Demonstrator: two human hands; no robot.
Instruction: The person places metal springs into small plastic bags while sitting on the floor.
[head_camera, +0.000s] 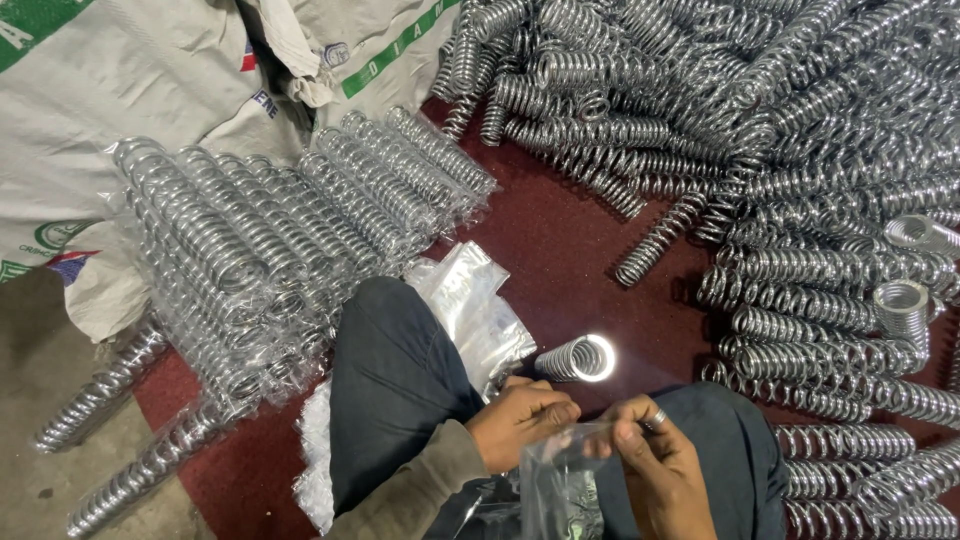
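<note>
My left hand (518, 418) and my right hand (655, 465) both pinch the mouth of a clear plastic bag (560, 490) held low in front of me, between my knees. A ring shows on a finger of my right hand. Just beyond my hands a shiny metal coil spring (578, 359) lies on the dark red mat, its open end facing me. A small stack of empty clear bags (475, 300) rests beside my left knee (395, 370).
A big heap of loose chrome springs (800, 170) fills the right and far side. Springs wrapped in clear bags (270, 240) lie in rows at left. White woven sacks (110, 90) sit behind them. The dark red mat (560, 240) ends at a concrete floor (30, 400) at left.
</note>
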